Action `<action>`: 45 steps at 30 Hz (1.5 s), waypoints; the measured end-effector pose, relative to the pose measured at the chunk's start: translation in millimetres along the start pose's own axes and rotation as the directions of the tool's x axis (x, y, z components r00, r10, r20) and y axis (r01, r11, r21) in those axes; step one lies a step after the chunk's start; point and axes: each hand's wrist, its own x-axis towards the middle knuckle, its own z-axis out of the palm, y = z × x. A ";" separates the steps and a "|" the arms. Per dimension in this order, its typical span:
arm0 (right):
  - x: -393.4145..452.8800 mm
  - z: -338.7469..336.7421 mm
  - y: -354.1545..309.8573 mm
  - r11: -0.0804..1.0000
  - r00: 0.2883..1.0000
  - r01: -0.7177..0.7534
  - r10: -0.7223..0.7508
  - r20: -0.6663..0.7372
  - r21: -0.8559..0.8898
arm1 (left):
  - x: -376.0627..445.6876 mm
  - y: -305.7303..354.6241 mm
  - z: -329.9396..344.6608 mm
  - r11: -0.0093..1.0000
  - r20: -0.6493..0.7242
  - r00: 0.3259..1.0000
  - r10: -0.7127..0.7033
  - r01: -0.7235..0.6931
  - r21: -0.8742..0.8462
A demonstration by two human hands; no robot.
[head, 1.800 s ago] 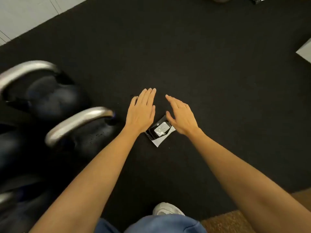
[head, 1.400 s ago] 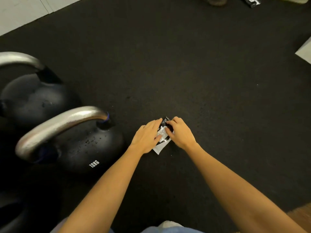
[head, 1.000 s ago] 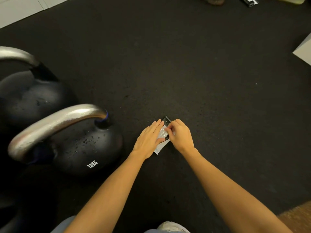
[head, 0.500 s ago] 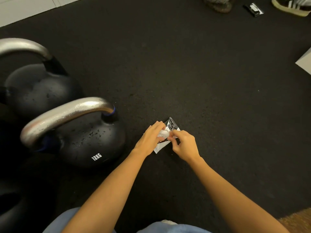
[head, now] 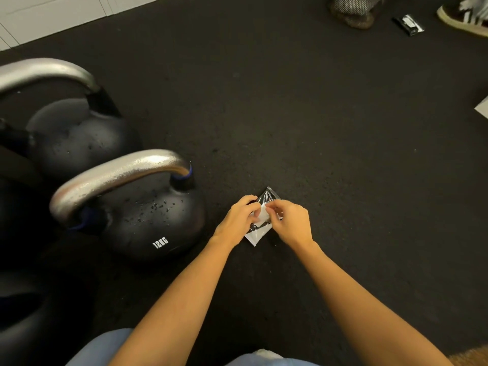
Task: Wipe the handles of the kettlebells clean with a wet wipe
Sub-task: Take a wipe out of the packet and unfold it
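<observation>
A black-and-white wet wipe packet (head: 256, 234) lies on the black rubber floor. My left hand (head: 239, 220) grips its left side with curled fingers. My right hand (head: 290, 221) pinches a folded white wipe (head: 263, 214) at the packet's opening. To the left stands a black 12KG kettlebell (head: 148, 220) with a silver handle (head: 116, 175), water droplets on its body. Behind it stands a second black kettlebell (head: 74, 138) with a silver handle (head: 45, 72).
A third dark kettlebell (head: 29, 320) sits at the bottom left. At the far top right are another wipe packet (head: 408, 24), a shoe (head: 462, 18) and a person's foot (head: 353, 11). A white edge (head: 482, 107) shows at right.
Both hands went from flat beside the packet to closing on it. The white wipe has since emerged at the opening between my fingers. The camera view has shifted slightly.
</observation>
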 end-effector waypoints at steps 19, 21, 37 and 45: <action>14.5 3.2 -6.2 0.995 0.986 -0.019 0.035 0.166 -0.093 | -15.2 -11.8 -5.0 0.986 -0.022 0.997 0.067 -0.063 0.152; 13.4 2.0 -5.9 0.996 0.987 -0.039 0.051 0.154 -0.082 | -17.6 -11.4 -3.7 0.979 -0.041 0.993 0.106 -0.098 0.176; 16.4 -6.5 -10.0 0.997 0.991 -0.057 0.062 0.119 -0.047 | -18.6 -12.8 0.1 0.960 -0.080 0.983 0.164 -0.140 0.242; 18.8 -9.9 -7.2 0.945 0.978 -0.182 0.202 -0.047 0.270 | -20.8 -14.0 10.0 0.873 -0.015 0.958 0.285 -0.253 0.417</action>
